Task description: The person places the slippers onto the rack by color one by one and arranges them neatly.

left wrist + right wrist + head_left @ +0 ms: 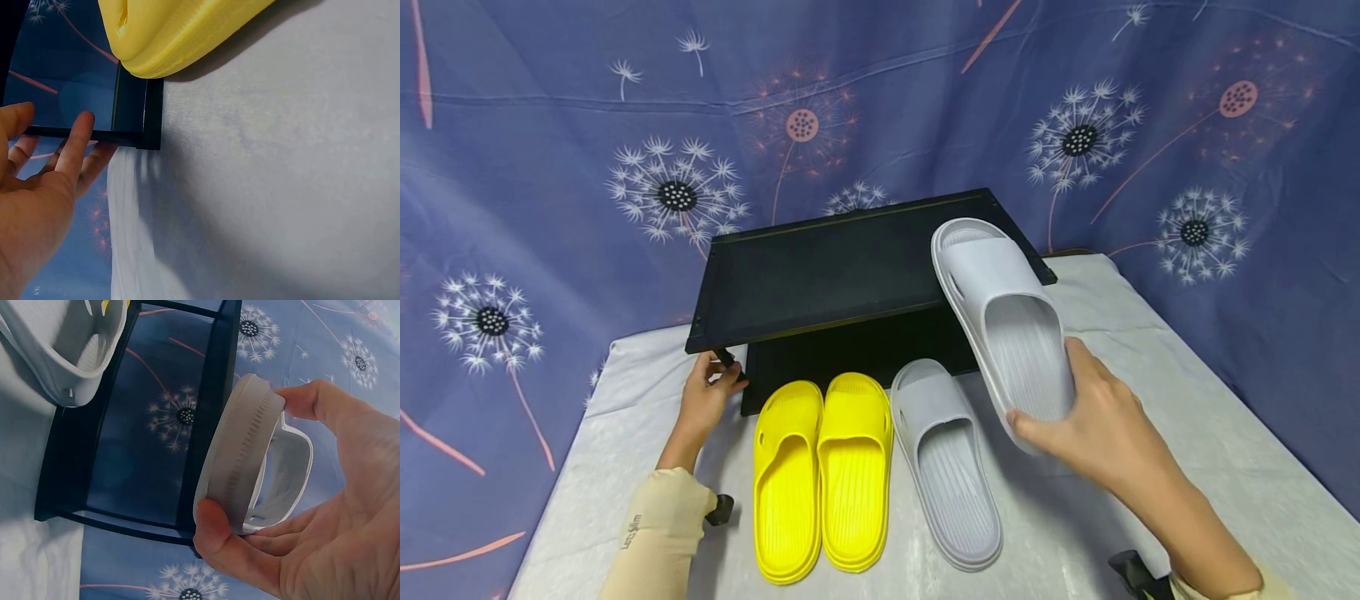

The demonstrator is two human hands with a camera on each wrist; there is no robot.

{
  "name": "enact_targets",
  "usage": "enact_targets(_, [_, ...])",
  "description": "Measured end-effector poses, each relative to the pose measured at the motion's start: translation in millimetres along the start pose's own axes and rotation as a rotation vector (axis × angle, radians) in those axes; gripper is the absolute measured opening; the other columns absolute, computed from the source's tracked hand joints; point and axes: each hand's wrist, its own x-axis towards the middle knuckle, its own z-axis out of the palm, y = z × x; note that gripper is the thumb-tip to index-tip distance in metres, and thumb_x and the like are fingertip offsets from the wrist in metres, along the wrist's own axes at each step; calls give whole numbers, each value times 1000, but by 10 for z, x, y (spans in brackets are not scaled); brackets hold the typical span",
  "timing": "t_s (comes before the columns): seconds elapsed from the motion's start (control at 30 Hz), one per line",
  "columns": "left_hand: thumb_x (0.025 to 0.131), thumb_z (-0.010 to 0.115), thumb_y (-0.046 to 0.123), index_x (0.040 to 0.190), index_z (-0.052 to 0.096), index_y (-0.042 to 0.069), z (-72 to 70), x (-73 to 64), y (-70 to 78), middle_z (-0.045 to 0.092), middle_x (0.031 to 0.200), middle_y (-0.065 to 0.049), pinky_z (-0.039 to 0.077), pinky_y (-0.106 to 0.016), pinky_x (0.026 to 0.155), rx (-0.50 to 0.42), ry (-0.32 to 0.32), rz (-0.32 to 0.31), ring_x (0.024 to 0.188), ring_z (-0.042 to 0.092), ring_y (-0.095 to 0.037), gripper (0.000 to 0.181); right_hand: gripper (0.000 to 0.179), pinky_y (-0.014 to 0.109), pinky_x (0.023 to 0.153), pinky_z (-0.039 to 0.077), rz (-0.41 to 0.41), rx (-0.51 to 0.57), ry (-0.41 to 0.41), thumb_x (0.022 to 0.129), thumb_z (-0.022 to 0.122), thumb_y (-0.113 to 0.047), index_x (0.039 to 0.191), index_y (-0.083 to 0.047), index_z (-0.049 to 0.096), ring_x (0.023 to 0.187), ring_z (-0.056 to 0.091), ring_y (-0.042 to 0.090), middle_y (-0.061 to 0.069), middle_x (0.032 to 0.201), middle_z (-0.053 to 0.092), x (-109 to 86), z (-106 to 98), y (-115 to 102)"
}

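The right hand (1108, 425) grips a pale gray slipper (1026, 350) by its heel end, the thumb lying over the near edge and the fingers on the right side. This slipper is raised and tilted, toe pointing far and strap up, and in the head view it covers the right part of a black rack (827, 275). Whether it touches the rack cannot be told from there.

The left hand (706, 396) holds a thin black bar at the rack's near left corner, just under the top board; the left wrist view shows its fingers on both sides of that bar.

The rack stands at the far side of a white-covered counter (1217, 467). Nearer, three slippers lie in a row with toes toward the rack: a left yellow slipper (787, 508), a right yellow slipper (854, 500) close against it, and a second gray slipper (957, 492) to their right, its toe just beside the yellow pair and its heel angled away to the right. Beyond the counter hangs a blue dandelion-print cloth (895, 75).
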Motion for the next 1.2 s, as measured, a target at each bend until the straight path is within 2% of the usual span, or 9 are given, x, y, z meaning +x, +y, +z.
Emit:
enact_targets(0.13, [101, 49, 16, 123, 39, 2, -3, 6, 1, 46, 118, -19, 55, -40, 92, 3, 6, 3, 104, 62, -33, 28, 111, 60, 72, 49, -3, -10, 3, 72, 78, -51, 148, 5, 20, 99, 54, 49, 33, 127, 48, 81, -20, -25])
enact_targets(0.37, [101, 49, 14, 125, 38, 0, -9, 32, -17, 47, 115, -19, 55, -41, 92, 6, 15, 17, 93, 67, -21, 29, 94, 53, 63, 49, -18, -15, 22, 71, 79, -45, 136, 5, 32, 85, 57, 44, 27, 109, 53, 232, -69, -62])
enact_targets(0.6, [101, 48, 13, 122, 38, 1, -7, 39, -13, 47, 115, -19, 55, -41, 92, 0, 17, 14, 101, 63, -31, 26, 86, 50, 59, 50, -32, -13, 21, 72, 78, -45, 128, 5, 37, 81, 58, 42, 25, 105, 55, 392, -107, -59])
enact_targets(0.73, [101, 48, 14, 123, 38, 0, -6, 34, -15, 46, 116, -20, 55, -41, 92, 0, 8, 14, 104, 61, -34, 27, 85, 50, 61, 50, -34, -3, 10, 73, 78, -44, 130, 5, 37, 84, 58, 42, 24, 106, 56, 459, -106, -54])
enact_targets(0.9, [101, 49, 15, 125, 37, 0, -6, 33, -18, 46, 115, -19, 55, -39, 92, 5, 5, 8, 98, 65, -27, 30, 84, 49, 61, 49, -46, 0, 14, 73, 77, -44, 131, 4, 38, 84, 58, 41, 23, 106, 57, 534, -92, -79])
enact_targets(1.2, [101, 50, 13, 123, 40, 1, -5, 39, -49, 47, 113, -17, 57, -37, 89, -5, 15, 10, 93, 67, -24, 28, 86, 53, 63, 48, -65, -21, 30, 72, 76, -40, 133, 5, 37, 86, 57, 44, 25, 109, 55, 663, -123, -150])
